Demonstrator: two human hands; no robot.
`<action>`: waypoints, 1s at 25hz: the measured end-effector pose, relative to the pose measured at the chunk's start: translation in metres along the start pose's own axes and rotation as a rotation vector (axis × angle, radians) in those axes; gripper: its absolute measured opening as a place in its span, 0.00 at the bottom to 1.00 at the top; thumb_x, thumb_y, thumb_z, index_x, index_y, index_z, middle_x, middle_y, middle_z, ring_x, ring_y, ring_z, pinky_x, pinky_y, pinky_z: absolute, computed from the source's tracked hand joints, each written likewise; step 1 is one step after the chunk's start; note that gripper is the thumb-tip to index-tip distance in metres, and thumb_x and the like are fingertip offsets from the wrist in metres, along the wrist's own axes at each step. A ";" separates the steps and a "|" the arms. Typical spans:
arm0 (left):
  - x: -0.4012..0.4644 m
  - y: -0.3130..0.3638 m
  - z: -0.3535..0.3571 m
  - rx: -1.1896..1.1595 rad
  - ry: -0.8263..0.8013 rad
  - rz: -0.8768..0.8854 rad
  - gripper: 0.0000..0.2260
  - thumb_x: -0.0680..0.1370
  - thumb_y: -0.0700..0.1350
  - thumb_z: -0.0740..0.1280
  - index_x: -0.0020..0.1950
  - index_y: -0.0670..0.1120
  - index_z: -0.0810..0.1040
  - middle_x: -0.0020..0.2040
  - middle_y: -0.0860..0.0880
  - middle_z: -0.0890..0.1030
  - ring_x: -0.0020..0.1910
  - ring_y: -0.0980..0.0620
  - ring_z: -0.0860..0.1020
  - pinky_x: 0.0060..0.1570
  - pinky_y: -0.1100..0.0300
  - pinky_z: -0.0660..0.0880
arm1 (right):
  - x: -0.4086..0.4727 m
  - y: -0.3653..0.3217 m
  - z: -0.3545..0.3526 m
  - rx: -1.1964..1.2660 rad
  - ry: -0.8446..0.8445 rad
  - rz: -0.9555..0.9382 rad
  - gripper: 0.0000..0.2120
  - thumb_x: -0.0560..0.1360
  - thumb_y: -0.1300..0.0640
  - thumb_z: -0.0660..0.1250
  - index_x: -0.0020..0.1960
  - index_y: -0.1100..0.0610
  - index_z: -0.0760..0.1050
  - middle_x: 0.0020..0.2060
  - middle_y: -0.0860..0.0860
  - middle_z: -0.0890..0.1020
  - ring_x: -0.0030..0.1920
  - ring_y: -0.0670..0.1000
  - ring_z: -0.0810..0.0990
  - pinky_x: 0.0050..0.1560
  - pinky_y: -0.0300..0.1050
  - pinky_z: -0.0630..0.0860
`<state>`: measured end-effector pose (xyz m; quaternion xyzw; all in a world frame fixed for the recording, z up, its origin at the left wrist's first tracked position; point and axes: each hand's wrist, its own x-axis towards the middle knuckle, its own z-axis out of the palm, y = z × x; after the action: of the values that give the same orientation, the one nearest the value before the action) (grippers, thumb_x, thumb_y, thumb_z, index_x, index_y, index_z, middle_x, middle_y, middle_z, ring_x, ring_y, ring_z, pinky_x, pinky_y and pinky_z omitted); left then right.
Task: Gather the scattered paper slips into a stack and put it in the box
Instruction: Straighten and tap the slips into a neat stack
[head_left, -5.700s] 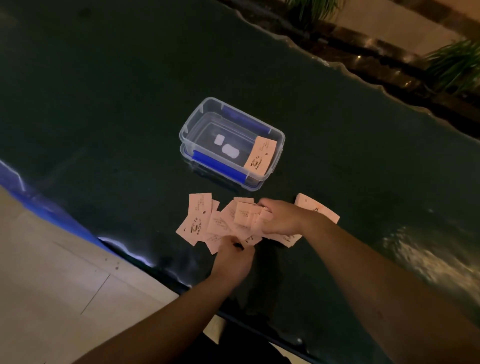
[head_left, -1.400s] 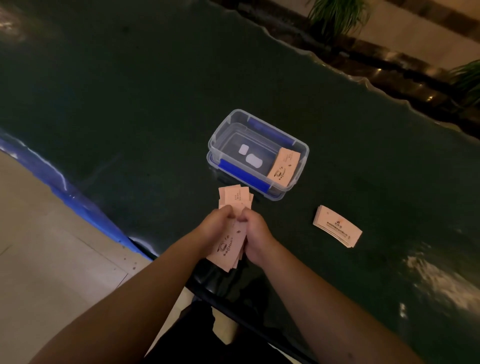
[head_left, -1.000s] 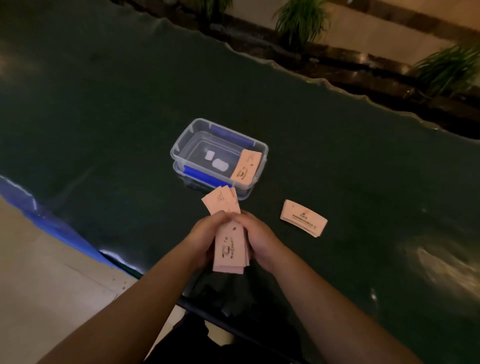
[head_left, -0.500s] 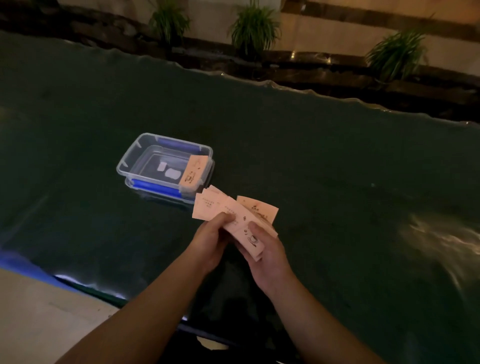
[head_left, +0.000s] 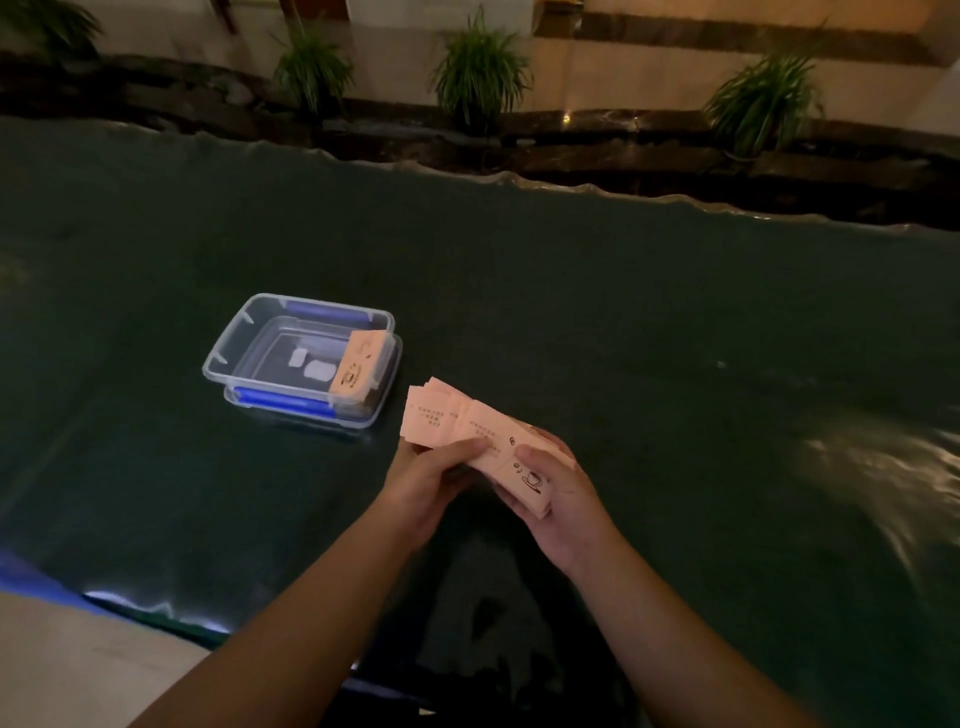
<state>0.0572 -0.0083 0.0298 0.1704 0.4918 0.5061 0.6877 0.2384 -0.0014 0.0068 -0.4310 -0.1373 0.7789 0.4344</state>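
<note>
Currently your left hand and right hand both grip the fanned slips between thumbs and fingers, the box just beyond your left fingertips; loosening before squaring them risks slips sliding loose.

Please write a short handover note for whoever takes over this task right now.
Left hand and right hand: both grip one fanned, uneven bundle of pale pink paper slips, held above the dark green table.
Clear plastic box with blue clips: open, left of the hands, with a small stack of pink slips already leaning at its right end.
Done: no loose slips show on the table.
Left: square the bundle, then place it in the box.
</note>
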 end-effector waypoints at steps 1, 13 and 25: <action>0.006 0.003 -0.003 0.009 0.009 0.001 0.34 0.68 0.37 0.80 0.72 0.44 0.73 0.65 0.36 0.82 0.62 0.38 0.83 0.55 0.43 0.83 | 0.004 -0.001 0.000 -0.007 0.018 0.011 0.33 0.67 0.62 0.80 0.70 0.54 0.75 0.59 0.59 0.89 0.58 0.59 0.89 0.53 0.55 0.87; 0.100 0.043 -0.043 0.561 0.054 -0.283 0.29 0.67 0.41 0.83 0.65 0.46 0.78 0.58 0.44 0.86 0.56 0.45 0.85 0.55 0.47 0.84 | 0.074 -0.020 0.002 -0.337 0.322 0.109 0.22 0.70 0.65 0.82 0.61 0.58 0.81 0.50 0.57 0.91 0.50 0.55 0.91 0.50 0.54 0.87; 0.138 0.011 -0.047 0.819 0.210 -0.327 0.35 0.70 0.56 0.78 0.73 0.44 0.72 0.52 0.50 0.78 0.51 0.51 0.79 0.51 0.53 0.76 | 0.112 -0.004 -0.006 -0.461 0.495 0.177 0.32 0.64 0.55 0.86 0.64 0.51 0.76 0.53 0.52 0.87 0.51 0.52 0.87 0.46 0.51 0.85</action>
<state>0.0115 0.1030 -0.0532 0.2962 0.7391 0.1690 0.5809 0.2176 0.0888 -0.0563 -0.7038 -0.1622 0.6338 0.2768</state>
